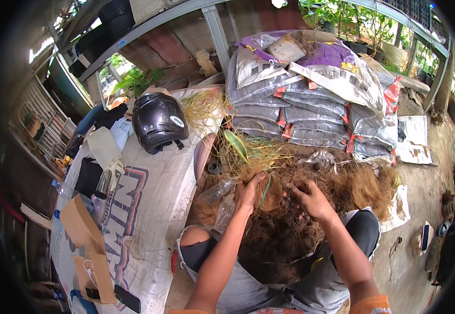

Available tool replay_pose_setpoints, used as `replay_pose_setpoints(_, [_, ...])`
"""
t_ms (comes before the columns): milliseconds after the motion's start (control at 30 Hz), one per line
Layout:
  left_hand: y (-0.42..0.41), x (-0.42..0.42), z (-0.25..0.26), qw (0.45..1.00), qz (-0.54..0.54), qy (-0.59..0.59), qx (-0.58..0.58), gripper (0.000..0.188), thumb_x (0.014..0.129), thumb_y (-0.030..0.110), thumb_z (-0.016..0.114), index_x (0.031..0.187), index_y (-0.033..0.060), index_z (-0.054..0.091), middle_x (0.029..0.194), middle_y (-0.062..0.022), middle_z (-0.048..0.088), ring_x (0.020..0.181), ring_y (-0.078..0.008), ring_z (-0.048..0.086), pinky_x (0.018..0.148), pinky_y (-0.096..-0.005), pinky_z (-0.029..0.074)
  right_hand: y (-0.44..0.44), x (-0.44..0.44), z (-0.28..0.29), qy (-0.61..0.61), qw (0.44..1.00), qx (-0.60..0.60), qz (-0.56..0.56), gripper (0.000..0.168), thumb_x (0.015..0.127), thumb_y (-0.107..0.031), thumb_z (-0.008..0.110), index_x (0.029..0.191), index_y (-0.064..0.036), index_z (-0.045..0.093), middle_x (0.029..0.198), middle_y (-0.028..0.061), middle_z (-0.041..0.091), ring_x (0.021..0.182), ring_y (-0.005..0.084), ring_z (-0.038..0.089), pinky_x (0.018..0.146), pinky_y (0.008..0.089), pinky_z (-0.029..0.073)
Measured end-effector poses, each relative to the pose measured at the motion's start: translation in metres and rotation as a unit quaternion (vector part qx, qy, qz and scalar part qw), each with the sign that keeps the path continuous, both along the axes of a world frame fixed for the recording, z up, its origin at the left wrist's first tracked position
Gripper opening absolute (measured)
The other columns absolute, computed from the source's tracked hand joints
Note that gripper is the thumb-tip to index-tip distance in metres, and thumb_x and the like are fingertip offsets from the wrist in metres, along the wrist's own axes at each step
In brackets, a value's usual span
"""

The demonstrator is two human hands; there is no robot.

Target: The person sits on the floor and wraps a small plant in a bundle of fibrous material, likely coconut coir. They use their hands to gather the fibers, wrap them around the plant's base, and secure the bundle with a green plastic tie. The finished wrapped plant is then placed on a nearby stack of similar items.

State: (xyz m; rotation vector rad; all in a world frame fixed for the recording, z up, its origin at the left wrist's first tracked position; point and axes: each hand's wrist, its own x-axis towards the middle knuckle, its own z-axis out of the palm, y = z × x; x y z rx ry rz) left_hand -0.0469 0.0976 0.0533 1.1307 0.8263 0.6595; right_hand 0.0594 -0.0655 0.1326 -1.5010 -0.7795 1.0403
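Observation:
My left hand (247, 193) grips the side of a ball of brown coconut fibre (272, 198), held above the floor between my knees. Green string (266, 191) runs around the ball. A long green leaf with yellow edges, like a snake plant's (236, 145), rises beyond the ball; where it joins is hidden. My right hand (309, 199) is just right of the ball, fingertips pinched on what appears to be the string's end. Under both hands lies a dark heap of loose fibre (282, 239).
Lighter fibre (370, 192) lies at right. Yellow and green strands (266, 151) spread beyond my hands, before stacked grey sacks (317, 131). On the left table (153, 219) are a black helmet (159, 121), an opened cardboard box (82, 223) and a phone (127, 299).

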Motion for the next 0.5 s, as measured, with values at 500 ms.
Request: replay_pose_setpoints(500, [0.011, 0.008, 0.005, 0.99, 0.13, -0.031, -0.04, 0.036, 0.086, 0.03, 0.058, 0.109, 0.0027, 0.063, 0.118, -0.0091, 0.056, 0.109, -0.0214, 0.05, 0.096, -0.0366, 0.037, 0.026, -0.033, -0.043, -0.078, 0.993, 0.083, 0.012, 0.024, 0.097, -0.024, 0.048, 0.088, -0.004, 0.057, 0.056, -0.0037, 0.046, 0.043, 0.0045, 0.038, 0.04, 0.0218, 0.031])
